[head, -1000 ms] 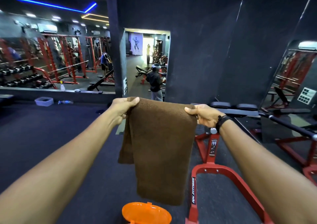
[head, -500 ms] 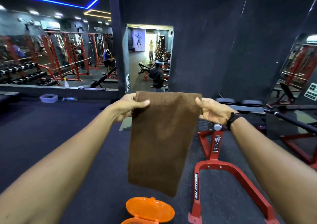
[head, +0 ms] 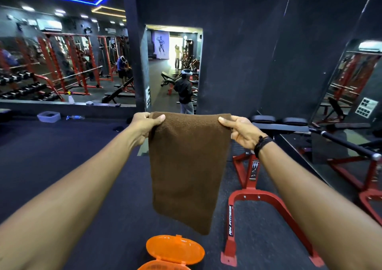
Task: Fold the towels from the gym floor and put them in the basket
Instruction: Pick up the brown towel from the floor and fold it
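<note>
Towel [head: 187, 166] raised, flatter; both hands [head: 147, 125] [head: 240, 131] pinch top corners; orange lid [head: 174, 249], perhaps basket's, below.

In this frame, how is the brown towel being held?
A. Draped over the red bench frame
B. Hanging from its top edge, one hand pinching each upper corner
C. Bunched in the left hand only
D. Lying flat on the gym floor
B: the left hand and the right hand each pinch an upper corner of the brown towel, which hangs free above the floor.
</note>
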`<state>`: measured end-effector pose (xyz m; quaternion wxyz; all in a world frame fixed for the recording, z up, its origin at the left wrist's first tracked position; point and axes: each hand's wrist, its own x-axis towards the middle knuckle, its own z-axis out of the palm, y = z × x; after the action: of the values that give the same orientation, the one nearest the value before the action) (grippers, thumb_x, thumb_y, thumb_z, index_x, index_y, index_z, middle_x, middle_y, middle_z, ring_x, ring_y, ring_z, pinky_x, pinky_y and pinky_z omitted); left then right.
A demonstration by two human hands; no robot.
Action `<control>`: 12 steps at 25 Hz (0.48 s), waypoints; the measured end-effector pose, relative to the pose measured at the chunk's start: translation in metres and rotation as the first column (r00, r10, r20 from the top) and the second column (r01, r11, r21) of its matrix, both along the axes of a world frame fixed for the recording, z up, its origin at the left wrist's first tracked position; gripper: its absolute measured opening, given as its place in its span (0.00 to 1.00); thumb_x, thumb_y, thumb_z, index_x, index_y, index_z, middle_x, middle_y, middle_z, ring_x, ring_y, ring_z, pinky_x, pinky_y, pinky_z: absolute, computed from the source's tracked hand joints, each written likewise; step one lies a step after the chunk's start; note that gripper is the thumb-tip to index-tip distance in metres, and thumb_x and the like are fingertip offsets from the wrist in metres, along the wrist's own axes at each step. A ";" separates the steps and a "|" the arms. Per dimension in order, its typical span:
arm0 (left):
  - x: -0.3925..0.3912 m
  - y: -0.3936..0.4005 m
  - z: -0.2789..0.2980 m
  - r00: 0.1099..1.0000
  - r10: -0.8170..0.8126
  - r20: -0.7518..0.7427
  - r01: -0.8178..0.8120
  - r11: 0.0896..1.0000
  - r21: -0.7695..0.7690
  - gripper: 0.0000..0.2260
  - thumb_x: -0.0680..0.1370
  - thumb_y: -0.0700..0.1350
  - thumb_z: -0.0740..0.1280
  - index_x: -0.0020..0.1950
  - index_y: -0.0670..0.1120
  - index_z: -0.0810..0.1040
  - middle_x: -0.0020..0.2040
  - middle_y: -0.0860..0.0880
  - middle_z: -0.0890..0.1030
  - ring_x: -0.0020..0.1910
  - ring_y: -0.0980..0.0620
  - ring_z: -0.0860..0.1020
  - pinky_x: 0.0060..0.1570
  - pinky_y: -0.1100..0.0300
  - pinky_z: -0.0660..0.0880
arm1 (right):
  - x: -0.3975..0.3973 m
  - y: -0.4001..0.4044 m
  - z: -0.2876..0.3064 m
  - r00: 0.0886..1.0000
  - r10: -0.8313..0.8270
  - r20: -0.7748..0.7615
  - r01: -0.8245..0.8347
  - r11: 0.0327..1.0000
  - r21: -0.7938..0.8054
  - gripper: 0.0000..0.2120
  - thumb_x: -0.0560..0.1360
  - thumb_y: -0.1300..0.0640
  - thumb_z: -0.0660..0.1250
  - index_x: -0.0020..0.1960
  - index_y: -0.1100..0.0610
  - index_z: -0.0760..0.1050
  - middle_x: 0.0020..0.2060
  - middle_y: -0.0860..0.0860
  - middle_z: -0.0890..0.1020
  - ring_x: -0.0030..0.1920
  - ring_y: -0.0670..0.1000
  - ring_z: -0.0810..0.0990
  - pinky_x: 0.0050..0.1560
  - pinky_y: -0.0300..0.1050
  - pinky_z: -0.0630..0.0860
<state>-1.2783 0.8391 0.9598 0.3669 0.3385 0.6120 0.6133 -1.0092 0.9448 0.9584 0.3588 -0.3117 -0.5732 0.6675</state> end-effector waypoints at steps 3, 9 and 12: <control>-0.005 -0.006 -0.001 0.993 -0.118 -0.004 0.118 0.993 -0.005 0.10 0.74 0.35 0.70 0.52 0.45 0.74 0.48 0.45 0.81 0.48 0.49 0.80 0.48 0.54 0.77 | 0.003 -0.005 -0.001 0.999 0.034 0.031 -0.034 0.999 0.012 0.17 0.73 0.70 0.67 0.61 0.62 0.74 0.52 0.56 0.82 0.48 0.52 0.83 0.44 0.43 0.82; -0.005 -0.005 0.004 0.997 0.018 -0.079 -0.018 1.000 0.007 0.17 0.72 0.34 0.72 0.54 0.47 0.69 0.50 0.44 0.81 0.53 0.46 0.78 0.51 0.49 0.75 | -0.006 -0.005 0.001 0.965 -0.260 -0.039 0.260 0.966 -0.011 0.23 0.69 0.70 0.73 0.61 0.63 0.70 0.48 0.58 0.80 0.44 0.52 0.82 0.40 0.41 0.82; -0.009 -0.010 0.009 0.980 -0.135 -0.145 0.139 0.990 0.015 0.25 0.66 0.30 0.75 0.58 0.45 0.72 0.48 0.43 0.81 0.49 0.48 0.79 0.48 0.55 0.77 | -0.003 -0.006 0.004 0.987 -0.159 -0.029 0.161 0.983 0.088 0.28 0.67 0.73 0.72 0.64 0.60 0.69 0.50 0.59 0.82 0.49 0.55 0.82 0.51 0.47 0.81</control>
<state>-1.2877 0.8292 0.9691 0.3592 0.4276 0.6044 0.5682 -1.0121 0.9384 0.9623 0.4311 -0.3330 -0.5717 0.6136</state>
